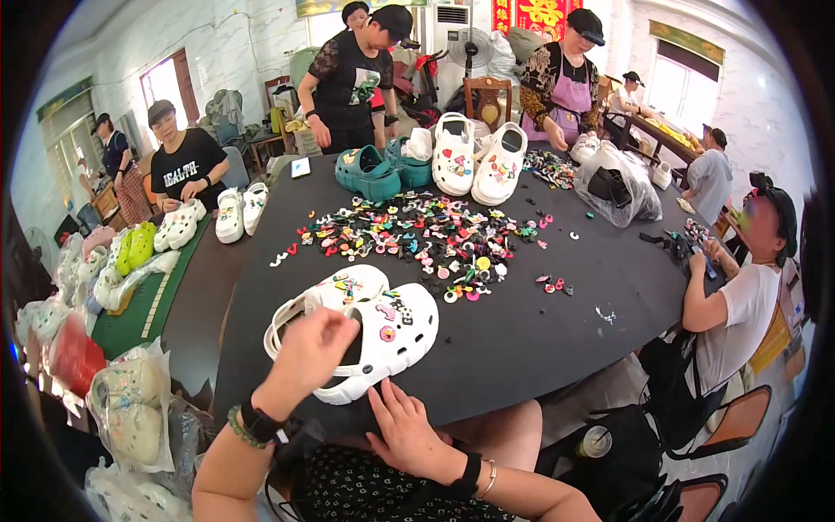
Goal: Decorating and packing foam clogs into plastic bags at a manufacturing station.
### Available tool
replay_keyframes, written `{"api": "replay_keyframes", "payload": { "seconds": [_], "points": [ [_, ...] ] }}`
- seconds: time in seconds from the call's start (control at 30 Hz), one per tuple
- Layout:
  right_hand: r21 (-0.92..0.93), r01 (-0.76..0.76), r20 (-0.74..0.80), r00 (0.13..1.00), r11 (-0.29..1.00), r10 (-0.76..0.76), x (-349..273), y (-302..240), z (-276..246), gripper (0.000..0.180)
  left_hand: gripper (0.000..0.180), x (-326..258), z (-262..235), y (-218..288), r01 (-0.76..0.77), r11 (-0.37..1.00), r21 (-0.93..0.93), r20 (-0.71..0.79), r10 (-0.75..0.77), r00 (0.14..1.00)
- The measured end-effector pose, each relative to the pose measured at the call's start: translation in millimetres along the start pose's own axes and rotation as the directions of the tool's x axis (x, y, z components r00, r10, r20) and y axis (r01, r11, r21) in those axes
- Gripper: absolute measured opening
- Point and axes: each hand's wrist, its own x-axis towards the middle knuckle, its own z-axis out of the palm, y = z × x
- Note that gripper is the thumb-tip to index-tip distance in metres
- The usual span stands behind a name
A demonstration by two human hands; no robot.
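Two white clogs with colourful charms lie side by side near me on the black table. My left hand (317, 344) is over the foot opening of the nearer white clog (404, 335), fingers curled together; what they hold, if anything, is hidden. The farther white clog (361, 280) is partly covered by that hand and the nearer one. Fingers stretched out, my right hand (410, 426) rests at the nearer clog's side, by the table edge. Beyond the pair spreads a heap of small shoe charms (435, 235) in many colours.
Teal clogs (370, 172) and an upright white pair (497, 165) stand behind the charms. A plastic bag (619, 187) lies at the far right of the black table (557, 348). Bagged clogs (130, 400) are piled at my left. Several people work around the table.
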Motion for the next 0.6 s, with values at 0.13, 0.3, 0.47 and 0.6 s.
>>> {"api": "replay_keyframes", "payload": {
  "seconds": [0.13,0.3,0.47,0.6],
  "points": [
    [0.106,0.142,-0.015,0.990,0.984,-0.141,4,21,-19,0.046,0.037,1,19,-13,0.329,0.774,-0.541,0.291,-0.194,0.937],
    [0.218,0.139,-0.178,0.979,0.966,-0.101,23,47,-52,0.022,0.041,39,38,-20,0.518,0.284,-0.807,0.521,-0.071,0.851],
    [0.119,0.077,-0.318,0.948,0.990,-0.036,46,62,-84,0.041,0.032,50,56,-25,0.557,0.334,-0.761,0.524,-0.190,0.830],
    [0.135,-0.004,-0.249,0.968,0.991,0.038,59,75,-99,0.061,0.032,42,54,-11,0.487,0.392,-0.780,0.472,-0.144,0.870]
  ]
}}
